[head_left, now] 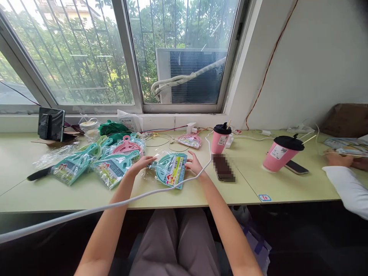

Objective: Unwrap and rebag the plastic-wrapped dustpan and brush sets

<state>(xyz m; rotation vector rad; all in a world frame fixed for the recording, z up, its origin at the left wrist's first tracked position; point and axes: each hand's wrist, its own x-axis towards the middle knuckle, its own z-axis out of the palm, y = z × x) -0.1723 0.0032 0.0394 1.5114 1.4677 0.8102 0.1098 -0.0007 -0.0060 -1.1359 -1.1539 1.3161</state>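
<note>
In front of me a teal mini dustpan and brush set (164, 169) with a yellow printed label lies in clear plastic wrap, its bristle side toward the right. My left hand (143, 164) is closed on the handle end and the loose plastic there. At the bristle edge, my right hand (194, 164) holds the set between thumb and fingers, the index finger stretched upward. Left of my hands, several more wrapped dustpan sets lie in a pile, among them a teal set (115, 168), another teal set (71, 167) and a pink set (127, 145).
A white cable (115, 205) crosses in front of my forearms. Pink cups (220, 142) (280, 156), a phone (223, 168) and another phone (296, 167) stand or lie to the right. A black handle (38, 174) and a tablet (51, 123) are left. Another person's sleeve (346, 188) is far right.
</note>
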